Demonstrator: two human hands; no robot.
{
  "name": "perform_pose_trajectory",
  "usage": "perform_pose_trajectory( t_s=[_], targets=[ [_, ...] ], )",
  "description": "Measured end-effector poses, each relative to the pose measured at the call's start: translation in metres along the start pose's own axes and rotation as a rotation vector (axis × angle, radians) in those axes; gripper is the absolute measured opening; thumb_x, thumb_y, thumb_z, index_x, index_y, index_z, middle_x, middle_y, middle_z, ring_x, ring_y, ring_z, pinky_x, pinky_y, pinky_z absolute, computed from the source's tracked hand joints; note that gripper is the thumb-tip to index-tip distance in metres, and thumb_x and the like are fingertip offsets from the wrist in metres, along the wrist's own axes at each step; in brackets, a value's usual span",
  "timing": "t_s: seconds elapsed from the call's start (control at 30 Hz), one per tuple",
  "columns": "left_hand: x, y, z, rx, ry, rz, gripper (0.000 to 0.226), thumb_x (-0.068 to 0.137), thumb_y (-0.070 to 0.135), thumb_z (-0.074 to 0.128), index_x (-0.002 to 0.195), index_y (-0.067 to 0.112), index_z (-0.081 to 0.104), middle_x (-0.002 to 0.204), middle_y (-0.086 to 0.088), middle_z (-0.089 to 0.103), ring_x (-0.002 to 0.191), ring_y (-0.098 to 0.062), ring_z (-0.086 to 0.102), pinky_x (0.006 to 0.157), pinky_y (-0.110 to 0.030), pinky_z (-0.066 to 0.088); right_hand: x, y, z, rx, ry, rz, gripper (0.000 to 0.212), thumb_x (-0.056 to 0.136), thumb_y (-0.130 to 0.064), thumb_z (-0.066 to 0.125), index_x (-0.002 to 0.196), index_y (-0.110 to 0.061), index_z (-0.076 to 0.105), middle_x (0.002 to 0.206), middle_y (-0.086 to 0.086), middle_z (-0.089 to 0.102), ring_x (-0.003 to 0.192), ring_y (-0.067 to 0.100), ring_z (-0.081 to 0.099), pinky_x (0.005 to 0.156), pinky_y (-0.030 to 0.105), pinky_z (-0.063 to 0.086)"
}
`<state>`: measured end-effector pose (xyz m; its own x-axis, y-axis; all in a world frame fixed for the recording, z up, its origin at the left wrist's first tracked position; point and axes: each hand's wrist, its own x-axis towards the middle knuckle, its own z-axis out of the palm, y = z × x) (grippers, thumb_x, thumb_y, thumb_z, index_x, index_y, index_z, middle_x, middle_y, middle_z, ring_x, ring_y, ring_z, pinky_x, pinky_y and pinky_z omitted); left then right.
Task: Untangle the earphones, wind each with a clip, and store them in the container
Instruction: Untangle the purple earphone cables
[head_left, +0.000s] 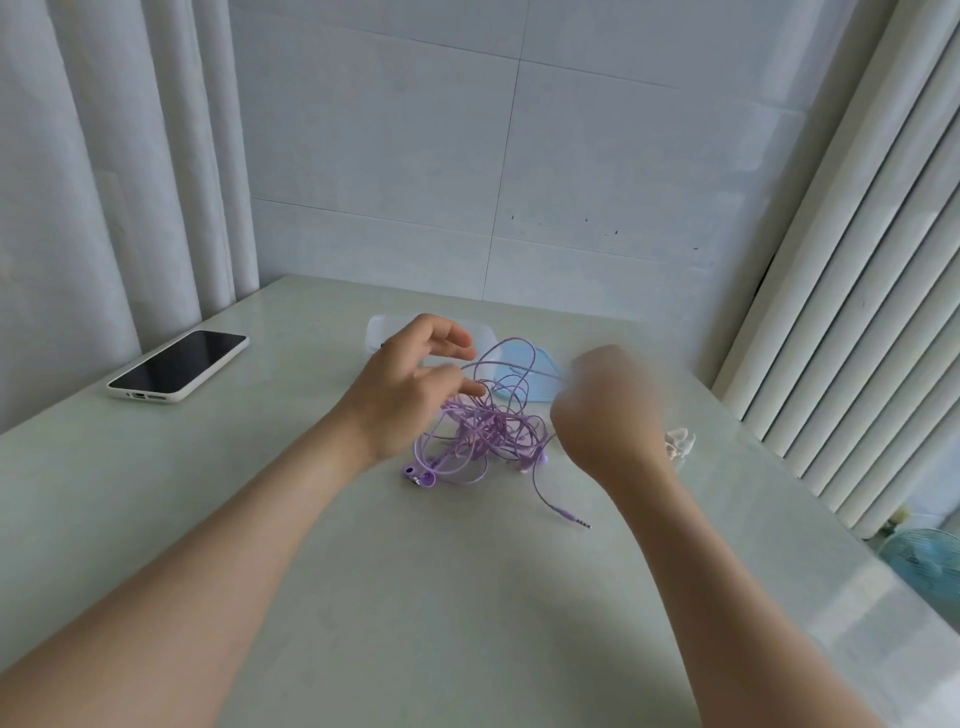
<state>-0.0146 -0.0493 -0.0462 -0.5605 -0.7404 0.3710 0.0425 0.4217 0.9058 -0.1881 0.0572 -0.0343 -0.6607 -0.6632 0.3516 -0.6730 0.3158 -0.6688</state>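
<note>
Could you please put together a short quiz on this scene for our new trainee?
1. True or false: the purple earphones lie neatly wound.
2. Where is the phone? A) on the table, left of the earphones; B) inside the container; C) held by the person.
3. Fill in: the jack plug lies on the table nearer the ___ hand.
Key: 1 false; 2 A; 3 right hand.

A tangled heap of purple earphones (483, 427) lies with several loops lifted. Just behind the heap sit a clear container (376, 328) and a blue lid (541, 372); white clips (678, 442) lie to its right.
</note>
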Motion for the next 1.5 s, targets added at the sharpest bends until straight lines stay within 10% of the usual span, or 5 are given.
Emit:
perform_pose_trajectory(
  t_s=[0.17, 0.33, 0.67, 0.83, 1.5],
  targets=[
    [0.004, 0.005, -0.006, -0.158, -0.013, -0.043, 0.049, 0.077, -0.017, 0.033, 0.115, 0.002, 0.056, 0.121, -0.017, 0.072, 0.102, -0.031, 0.077, 0.088, -0.039, 0.048, -0.010, -0.005, 0.004, 0.114, -0.061, -0.325, 0.057, 0.077, -0.002, 0.060, 0.126, -0.029, 0.054, 0.085, -0.007, 0.065, 0.089, 0.010, 0.060, 0.080, 0.003, 0.034],
    [0.003, 0.000, -0.008, -0.019, -0.052, 0.023, 0.055, 0.083, -0.033, 0.044, 0.115, 0.008, 0.064, 0.119, -0.014, 0.071, 0.109, -0.020, 0.074, 0.095, -0.031, 0.059, -0.018, -0.010, 0.000, 0.153, -0.059, -0.548, 0.039, 0.077, -0.011, 0.070, 0.110, -0.033, 0.065, 0.070, -0.006, 0.063, 0.062, 0.013, 0.062, 0.072, 0.026, 0.050],
    [0.006, -0.013, -0.012, 0.528, 0.164, 0.055, 0.027, 0.078, 0.035, 0.090, 0.079, 0.025, 0.064, 0.068, 0.009, 0.061, 0.058, -0.004, 0.052, 0.060, -0.020, 0.041, -0.008, 0.001, 0.023, -0.007, -0.148, -0.597, 0.035, 0.109, -0.025, 0.046, 0.142, -0.024, 0.058, 0.067, -0.003, 0.071, 0.071, 0.032, 0.065, 0.083, 0.039, 0.053],
    [0.003, -0.010, -0.005, 0.645, 0.089, -0.003, 0.032, 0.091, 0.045, 0.073, 0.071, 0.021, 0.073, 0.065, 0.009, 0.071, 0.067, -0.010, 0.065, 0.068, -0.030, 0.054, -0.002, 0.006, 0.025, -0.078, -0.118, -0.542, 0.027, 0.104, -0.015, 0.051, 0.106, -0.018, 0.078, 0.047, -0.018, 0.048, 0.057, 0.013, 0.052, 0.074, 0.038, 0.048],
    [0.006, -0.003, -0.002, -0.066, 0.011, -0.232, 0.010, 0.097, 0.010, 0.068, 0.099, 0.003, 0.075, 0.093, -0.013, 0.079, 0.080, -0.016, 0.070, 0.087, -0.036, 0.059, -0.007, 0.004, 0.021, 0.031, 0.036, -0.537, 0.033, 0.093, -0.015, 0.068, 0.123, -0.028, 0.065, 0.105, -0.010, 0.063, 0.099, 0.011, 0.058, 0.087, 0.026, 0.040]
  ],
)
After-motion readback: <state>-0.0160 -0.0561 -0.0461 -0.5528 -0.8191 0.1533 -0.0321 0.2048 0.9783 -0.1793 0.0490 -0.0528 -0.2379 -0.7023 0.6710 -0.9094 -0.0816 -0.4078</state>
